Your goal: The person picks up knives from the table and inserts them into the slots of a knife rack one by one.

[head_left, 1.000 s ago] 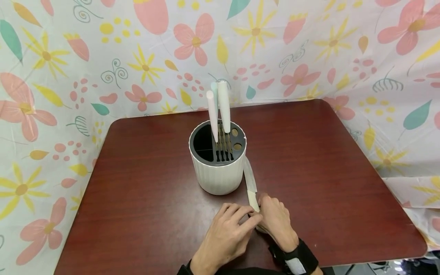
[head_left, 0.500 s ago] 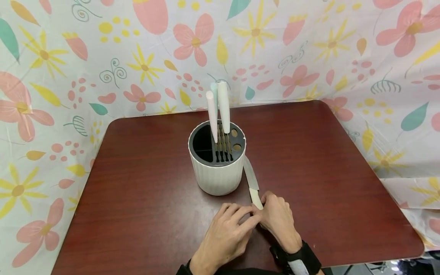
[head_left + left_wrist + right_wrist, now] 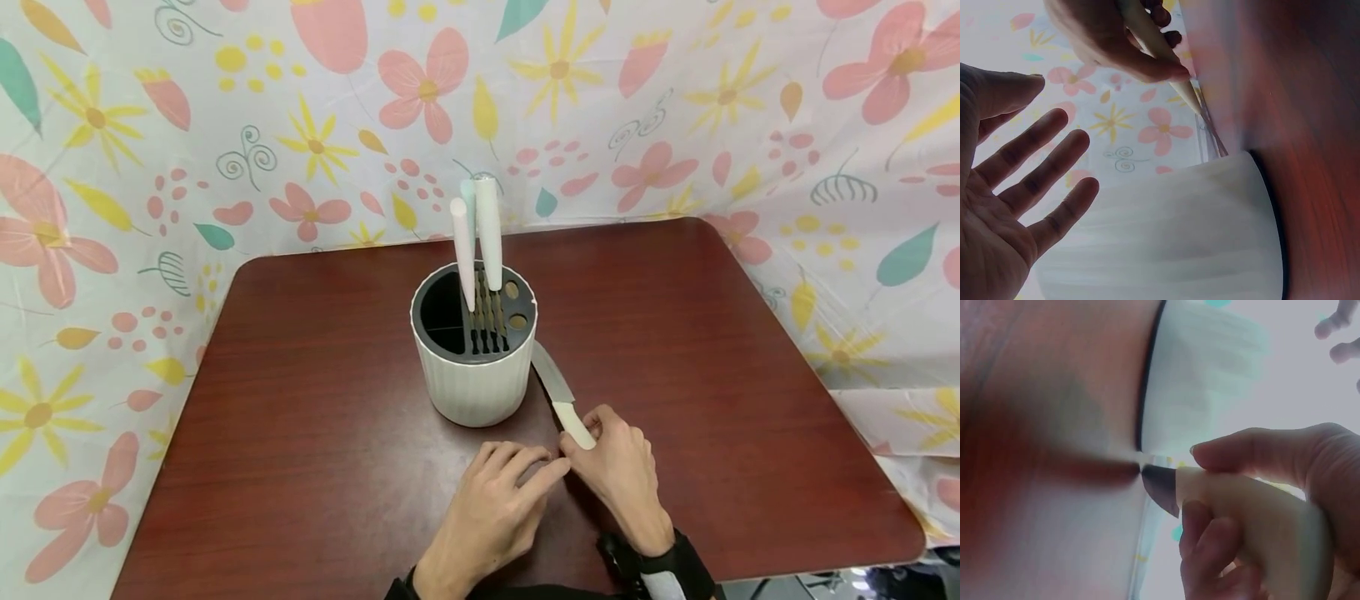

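Note:
My right hand (image 3: 618, 475) holds a kitchen knife (image 3: 573, 425) by its cream handle, with thumb and fingers on either side in the right wrist view. The blade (image 3: 553, 375) points away from me, its tip beside the knife holder (image 3: 476, 387). That holder is a ribbed white cylinder with a black slotted top. My left hand (image 3: 487, 508) is just left of the right one, its fingers loosely bent in the head view. In the left wrist view the left hand (image 3: 997, 219) shows spread fingers with nothing between them.
Pink, pale green and white knife handles (image 3: 489, 233) stand up from the holder's slots. The holder also has a wide opening (image 3: 442, 312) and round holes. Everything rests on a dark red-brown table (image 3: 300, 400), with a floral cloth (image 3: 262, 125) behind it.
The right hand has shifted to the right with the knife's handle, so the knife now slants more. Its handle has come clear of the left fingers. The left hand has hardly moved.

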`<state>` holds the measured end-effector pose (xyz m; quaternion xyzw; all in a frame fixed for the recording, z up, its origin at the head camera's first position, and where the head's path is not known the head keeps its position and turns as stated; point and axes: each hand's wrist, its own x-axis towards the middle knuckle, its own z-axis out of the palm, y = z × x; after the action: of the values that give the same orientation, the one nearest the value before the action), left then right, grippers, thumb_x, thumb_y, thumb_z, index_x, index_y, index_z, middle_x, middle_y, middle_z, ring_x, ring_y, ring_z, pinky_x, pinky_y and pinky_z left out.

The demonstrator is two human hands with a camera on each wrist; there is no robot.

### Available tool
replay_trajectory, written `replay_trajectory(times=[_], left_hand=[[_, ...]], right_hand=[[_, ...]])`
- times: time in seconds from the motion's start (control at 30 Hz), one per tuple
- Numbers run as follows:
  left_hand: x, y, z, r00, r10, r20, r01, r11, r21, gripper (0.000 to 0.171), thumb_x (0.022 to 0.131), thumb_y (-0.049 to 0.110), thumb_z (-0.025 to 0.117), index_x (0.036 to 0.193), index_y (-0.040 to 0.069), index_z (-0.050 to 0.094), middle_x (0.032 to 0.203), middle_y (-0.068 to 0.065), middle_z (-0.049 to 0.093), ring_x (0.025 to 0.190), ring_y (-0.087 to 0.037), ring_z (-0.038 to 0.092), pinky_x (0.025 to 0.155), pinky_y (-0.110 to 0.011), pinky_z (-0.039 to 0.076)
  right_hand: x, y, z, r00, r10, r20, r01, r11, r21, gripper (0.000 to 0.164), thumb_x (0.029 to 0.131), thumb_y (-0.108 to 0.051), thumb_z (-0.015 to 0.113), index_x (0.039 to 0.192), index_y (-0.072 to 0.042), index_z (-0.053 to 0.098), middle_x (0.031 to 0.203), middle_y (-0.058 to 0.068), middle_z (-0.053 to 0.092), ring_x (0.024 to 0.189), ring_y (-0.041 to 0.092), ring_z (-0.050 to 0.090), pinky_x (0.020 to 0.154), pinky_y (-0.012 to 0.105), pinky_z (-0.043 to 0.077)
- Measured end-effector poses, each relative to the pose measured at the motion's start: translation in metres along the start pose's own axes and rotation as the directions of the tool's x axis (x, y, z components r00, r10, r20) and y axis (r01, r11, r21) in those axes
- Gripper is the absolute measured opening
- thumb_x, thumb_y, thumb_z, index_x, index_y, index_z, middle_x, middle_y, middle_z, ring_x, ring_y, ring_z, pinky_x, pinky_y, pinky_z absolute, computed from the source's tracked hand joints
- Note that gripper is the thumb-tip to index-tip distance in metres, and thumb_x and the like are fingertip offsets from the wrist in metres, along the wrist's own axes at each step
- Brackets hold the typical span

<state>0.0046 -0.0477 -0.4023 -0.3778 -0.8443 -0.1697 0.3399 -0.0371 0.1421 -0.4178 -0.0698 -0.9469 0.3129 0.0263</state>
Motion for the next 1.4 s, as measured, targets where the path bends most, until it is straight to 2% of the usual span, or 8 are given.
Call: replay_trajectory(times=[0.17, 0.4, 0.6, 0.77, 1.0, 1.17, 1.4], left_hand=[[0.001, -0.002, -0.001, 0.999, -0.019, -0.027, 0.018, 1.0, -0.016, 0.032, 0.094, 0.011, 0.054, 0.121, 0.018, 0.069, 0.106, 0.002, 0.069, 0.091, -0.014, 0.064, 0.085, -0.03, 0.052], [0.002, 0.0, 0.0, 1.0, -0.022, -0.018, 0.022, 0.999, -0.03, 0.032, 0.096, 0.012, 0.054, 0.123, 0.018, 0.068, 0.107, 0.002, 0.07, 0.094, -0.015, 0.063, 0.087, -0.031, 0.052], [0.003, 0.0, 0.0, 0.999, -0.029, -0.035, 0.028, 0.999, -0.022, 0.029, 0.099, 0.014, 0.053, 0.124, 0.018, 0.068, 0.107, 0.002, 0.07, 0.095, -0.017, 0.063, 0.087, -0.032, 0.052], [0.003, 0.0, 0.001, 0.998, -0.02, -0.059, 0.019, 1.0, -0.023, 0.029, 0.1, 0.014, 0.052, 0.124, 0.017, 0.068, 0.106, 0.002, 0.069, 0.094, -0.017, 0.063, 0.087, -0.032, 0.052], [0.005, 0.0, 0.002, 0.997, -0.019, -0.073, 0.017, 1.0, -0.025, 0.029, 0.1, 0.014, 0.051, 0.124, 0.016, 0.067, 0.108, 0.0, 0.069, 0.095, -0.019, 0.063, 0.088, -0.034, 0.052], [0.006, 0.001, 0.001, 0.998, -0.031, -0.058, 0.03, 0.999, -0.03, 0.03, 0.101, 0.015, 0.05, 0.126, 0.016, 0.066, 0.111, -0.001, 0.068, 0.098, -0.019, 0.063, 0.09, -0.035, 0.052], [0.01, 0.0, 0.001, 0.997, -0.007, -0.077, 0.006, 1.0, -0.01, 0.031, 0.1, 0.015, 0.049, 0.127, 0.015, 0.066, 0.113, -0.003, 0.068, 0.099, -0.021, 0.063, 0.091, -0.036, 0.052]], right_hand=[[-0.002, 0.0, -0.005, 0.997, -0.033, -0.075, 0.033, 0.999, 0.0, 0.027, 0.081, -0.033, 0.077, 0.097, -0.013, 0.069, 0.086, 0.006, 0.074, 0.06, 0.02, 0.062, 0.053, 0.034, 0.046], [-0.003, 0.0, -0.013, 0.981, -0.095, -0.169, 0.104, 0.994, 0.046, 0.021, 0.082, -0.028, 0.079, 0.097, -0.015, 0.072, 0.077, 0.002, 0.073, 0.057, 0.015, 0.059, 0.054, 0.035, 0.047], [-0.005, -0.002, -0.021, 0.97, -0.128, -0.209, 0.161, 0.975, 0.151, 0.021, 0.081, -0.016, 0.079, 0.1, -0.013, 0.07, 0.072, 0.0, 0.069, 0.056, 0.007, 0.054, 0.057, 0.027, 0.045], [-0.006, -0.002, -0.023, 0.954, -0.097, -0.283, 0.168, 0.957, 0.237, 0.023, 0.076, -0.013, 0.085, 0.095, -0.015, 0.072, 0.069, -0.001, 0.069, 0.053, 0.003, 0.053, 0.056, 0.02, 0.043], [-0.002, -0.004, -0.024, 0.92, -0.061, -0.386, 0.208, 0.913, 0.351, 0.023, 0.074, -0.012, 0.088, 0.092, -0.018, 0.075, 0.071, 0.003, 0.071, 0.057, 0.002, 0.058, 0.056, 0.016, 0.045], [-0.001, -0.005, -0.026, 0.903, -0.061, -0.425, 0.253, 0.875, 0.413, 0.025, 0.074, -0.012, 0.089, 0.095, -0.017, 0.077, 0.075, -0.001, 0.072, 0.057, 0.001, 0.06, 0.054, 0.015, 0.047], [0.004, -0.005, -0.033, 0.862, -0.124, -0.492, 0.389, 0.784, 0.484, 0.033, 0.071, 0.0, 0.089, 0.101, -0.008, 0.078, 0.082, -0.011, 0.073, 0.064, -0.005, 0.067, 0.055, 0.011, 0.051]])
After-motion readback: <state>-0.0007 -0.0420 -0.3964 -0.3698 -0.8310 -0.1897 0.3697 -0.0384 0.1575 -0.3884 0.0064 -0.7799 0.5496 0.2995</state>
